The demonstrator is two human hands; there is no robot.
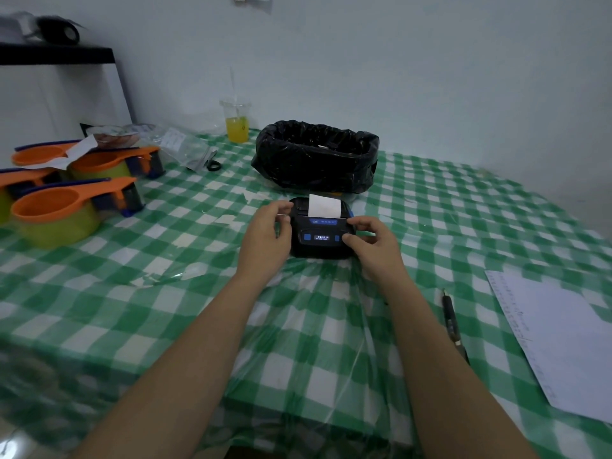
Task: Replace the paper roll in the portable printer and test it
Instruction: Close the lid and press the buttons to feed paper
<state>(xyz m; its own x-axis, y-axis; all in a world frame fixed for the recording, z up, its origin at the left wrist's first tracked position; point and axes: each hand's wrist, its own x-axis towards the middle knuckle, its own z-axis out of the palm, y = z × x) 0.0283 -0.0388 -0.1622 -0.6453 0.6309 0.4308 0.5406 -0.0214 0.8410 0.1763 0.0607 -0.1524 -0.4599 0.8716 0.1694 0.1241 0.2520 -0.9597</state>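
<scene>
forearms: nearest the lens, both run up from the bottom edge and converge on the printer [322, 231], the landmark for everything below.
printer: black body, sits flat on the green-checked tablecloth [198, 313] at mid-table; lid looks closed, small display lit, so power seems on.
paper strip [324, 206]: white tongue stands out of the slot on the printer's far side; reads as the new roll loaded and fed through.
left hand [266, 231]: against the printer's left side, fingers curled round the far-left corner, not fully closed; looks like a brace so the unit can't slide.
right hand [372, 238]: on the printer's right front, thumb at the blue button by the display, fingers bent over the right top edge; whether the button is actually pressed, cannot tell.
step: my read is the test stage, feed or self-print about to be triggered.
black-lined bin [316, 154]: just behind the printer, probably kept close for the old core and scraps.
drink cup [236, 122]: far-left of the printer, behind the bin's left corner, out of the work zone.
orange-lidded containers [63, 200]: well left of the printer, unrelated.
pen [452, 321] and paper sheet [559, 342]: near-right of the printer, likely for notes.
</scene>
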